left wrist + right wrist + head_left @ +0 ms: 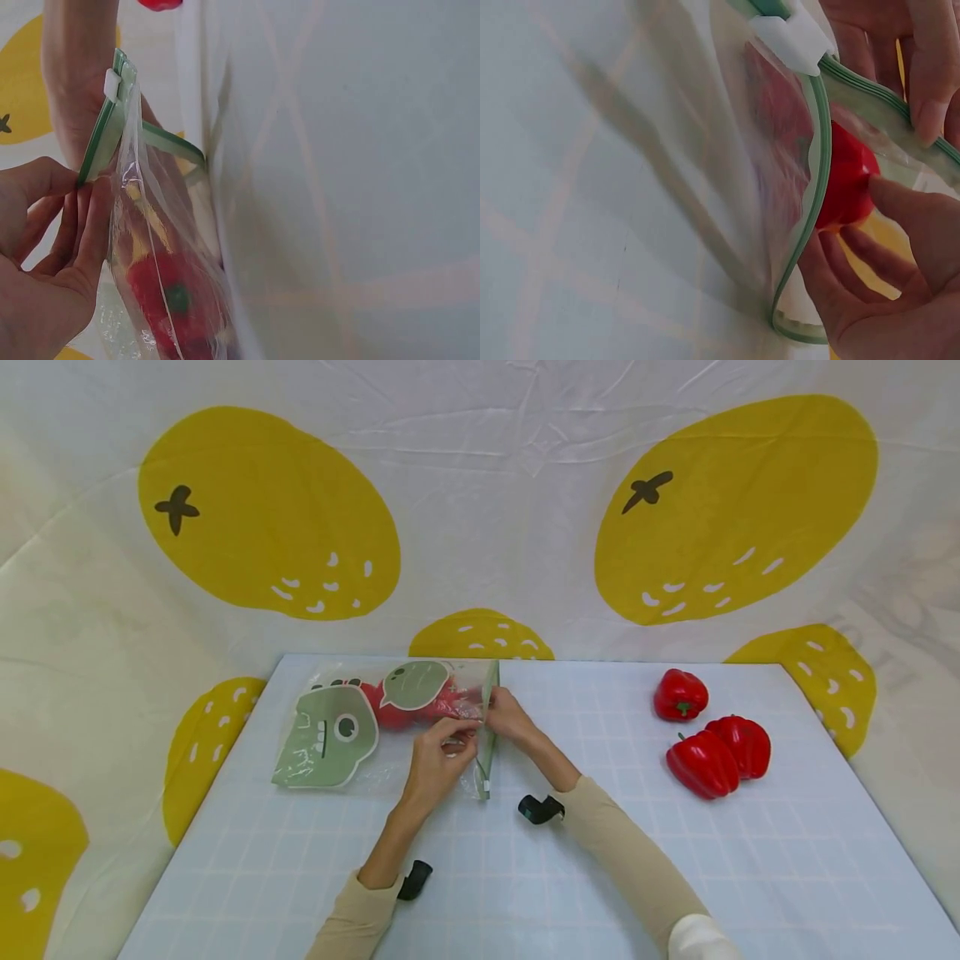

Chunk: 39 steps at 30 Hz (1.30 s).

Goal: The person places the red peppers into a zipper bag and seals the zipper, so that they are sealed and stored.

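A clear zip bag (322,752) with a green dinosaur print lies on the table, with red bell peppers (393,710) inside. My left hand (438,760) pinches one green zip edge (94,150) of its mouth between thumb and fingers. At the parted mouth, my right hand (513,718) grips a red bell pepper (849,176) with the thumb on one side and fingers below. The head view hides that pepper behind the bag edge. A white slider (791,43) sits at one end of the zip. Another pepper with a green stem (178,298) shows through the plastic.
Three red bell peppers stand together on the table's right side: one at the back (680,695), one in front (703,765) and one beside it (742,746). A white cloth with yellow fruit prints (495,527) hangs behind the table (480,893).
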Available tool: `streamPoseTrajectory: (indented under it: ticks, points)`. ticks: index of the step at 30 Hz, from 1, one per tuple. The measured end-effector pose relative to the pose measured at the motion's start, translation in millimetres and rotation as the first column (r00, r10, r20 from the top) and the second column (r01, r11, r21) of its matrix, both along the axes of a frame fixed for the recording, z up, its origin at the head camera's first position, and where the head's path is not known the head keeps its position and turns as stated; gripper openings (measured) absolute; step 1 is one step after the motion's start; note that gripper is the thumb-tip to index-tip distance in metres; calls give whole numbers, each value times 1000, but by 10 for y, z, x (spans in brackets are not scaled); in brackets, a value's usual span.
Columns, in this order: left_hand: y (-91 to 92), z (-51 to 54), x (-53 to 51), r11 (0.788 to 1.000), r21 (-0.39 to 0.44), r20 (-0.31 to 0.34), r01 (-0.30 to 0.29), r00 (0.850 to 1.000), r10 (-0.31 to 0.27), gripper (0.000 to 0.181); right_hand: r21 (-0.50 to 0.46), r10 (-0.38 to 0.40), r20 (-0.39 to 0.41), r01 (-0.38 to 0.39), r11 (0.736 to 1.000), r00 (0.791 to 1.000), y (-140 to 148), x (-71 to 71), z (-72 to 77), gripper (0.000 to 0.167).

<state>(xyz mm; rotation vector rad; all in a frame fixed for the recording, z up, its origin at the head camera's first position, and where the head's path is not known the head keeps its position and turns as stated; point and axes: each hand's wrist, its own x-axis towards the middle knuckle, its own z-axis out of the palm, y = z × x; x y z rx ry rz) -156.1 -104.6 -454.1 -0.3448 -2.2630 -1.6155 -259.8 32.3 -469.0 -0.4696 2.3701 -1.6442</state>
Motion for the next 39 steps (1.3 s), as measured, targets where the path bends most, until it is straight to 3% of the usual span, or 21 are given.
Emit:
streamPoseTrajectory:
  ticks: [4, 12, 18, 23, 30, 39]
  points:
    - [17, 22, 16, 1000, -9, 15, -1, 1000, 1, 22, -36, 14, -2, -14, 999, 1000, -20, 1, -7, 34]
    - [-14, -117, -25, 1000, 8, 1, 15, 1000, -15, 23, -142, 80, 4, -78, 987, 997, -11, -1, -37, 36]
    - [-23, -123, -22, 999, -22, 2, 24, 1000, -24, 24, -157, 146, 58, -136, 978, 987, 37, 3, -40, 45]
    - [-15, -95, -18, 999, -30, 12, 19, 1000, -18, 24, -78, 122, 73, -116, 990, 990, 151, 27, -9, 41]
    - [-17, -71, -23, 1000, -22, 20, 6, 1000, -6, 23, 14, 115, -9, -115, 993, 993, 360, 45, 61, 37]
    - [-16, -68, -30, 999, -33, 32, -15, 999, 16, 22, 74, 15, -79, -9, 997, 997, 547, 46, 154, 31]
